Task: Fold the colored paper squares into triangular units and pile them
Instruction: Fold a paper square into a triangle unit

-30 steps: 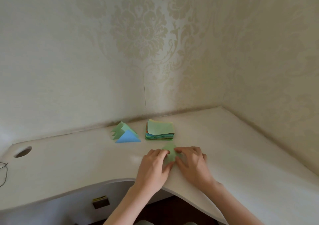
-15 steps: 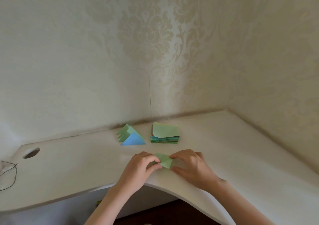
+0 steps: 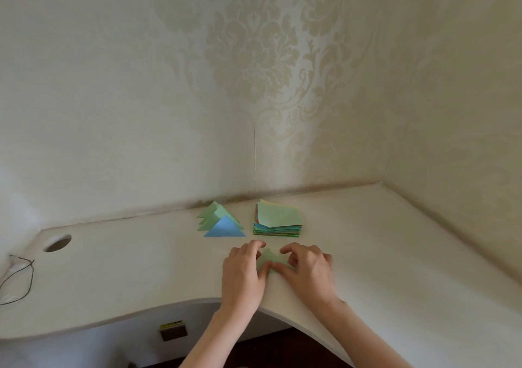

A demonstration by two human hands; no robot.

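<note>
Creasing green paper [image 3: 270, 261] flat on desk [image 3: 395, 254] | left hand [image 3: 243, 273] and right hand [image 3: 308, 268] pressed it with curled fingertips, thumbs at near edge | advice: align edges first, run crease outward, then add to folded pile [image 3: 221, 222] beside square stack [image 3: 278, 222].
</note>
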